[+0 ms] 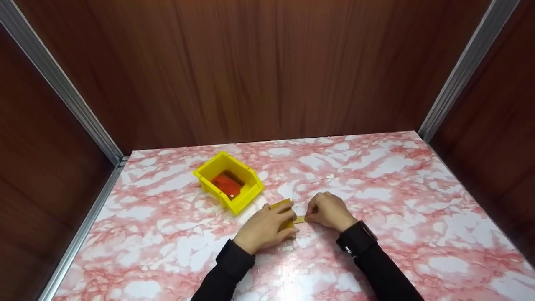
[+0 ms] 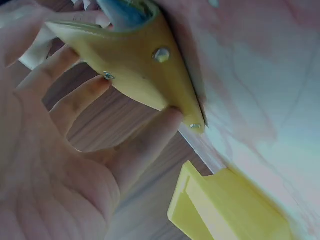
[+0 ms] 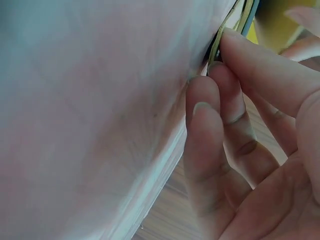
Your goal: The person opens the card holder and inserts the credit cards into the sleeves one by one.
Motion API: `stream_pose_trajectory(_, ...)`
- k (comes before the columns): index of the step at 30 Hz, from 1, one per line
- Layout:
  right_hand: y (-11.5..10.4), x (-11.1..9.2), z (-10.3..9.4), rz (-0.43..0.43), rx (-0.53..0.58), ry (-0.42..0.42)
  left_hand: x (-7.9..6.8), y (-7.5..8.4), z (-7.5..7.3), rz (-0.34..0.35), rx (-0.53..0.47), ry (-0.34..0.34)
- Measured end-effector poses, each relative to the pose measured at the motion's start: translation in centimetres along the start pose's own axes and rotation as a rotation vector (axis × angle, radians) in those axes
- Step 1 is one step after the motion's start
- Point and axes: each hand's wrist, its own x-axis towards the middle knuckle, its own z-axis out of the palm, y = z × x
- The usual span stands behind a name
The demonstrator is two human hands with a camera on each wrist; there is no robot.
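A yellow leather wallet (image 1: pixel 286 224) with metal snaps lies on the table under my left hand (image 1: pixel 264 228). My left hand holds it, fingers spread across its surface. In the left wrist view, the wallet (image 2: pixel 130 65) shows its snaps and something blue inside its open edge. A narrow yellow strap (image 1: pixel 300 219) sticks out from the wallet's right side. My right hand (image 1: pixel 330 211) pinches the strap's end between thumb and fingertips. The right wrist view shows the strap's thin edge (image 3: pixel 215 49) at those fingertips; the far part of the wallet is mostly hidden there.
A yellow plastic bin (image 1: pixel 246 203) stands on the table beyond my left hand, with a flat orange-red item (image 1: pixel 225 186) and a dark item inside. The table (image 1: pixel 376 167) has a red-and-white marbled top. Brown wood-grain panels (image 1: pixel 267 71) stand behind it and at both sides.
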Motion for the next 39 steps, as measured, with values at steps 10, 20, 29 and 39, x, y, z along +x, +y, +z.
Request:
stream_pose_trajectory(10,0.4,-0.1,-0.3,-0.002,0.016,-0.006,-0.9,-2.2,-2.7,-0.067,-0.173,0.069)
stream_pose_trajectory(20,2.1,-0.3,-1.9,0.070,0.019,-0.060,-2.1,-4.7,-3.2,-0.165,-0.241,-0.074)
stream_pose_trajectory(29,4.2,-0.4,-3.2,0.124,0.048,-0.122,-1.7,-4.8,-1.3,-0.166,-0.251,-0.071)
stream_pose_trajectory(39,4.8,-0.4,-3.7,0.164,0.069,-0.140,-1.7,-4.4,-0.5,-0.138,-0.209,-0.056)
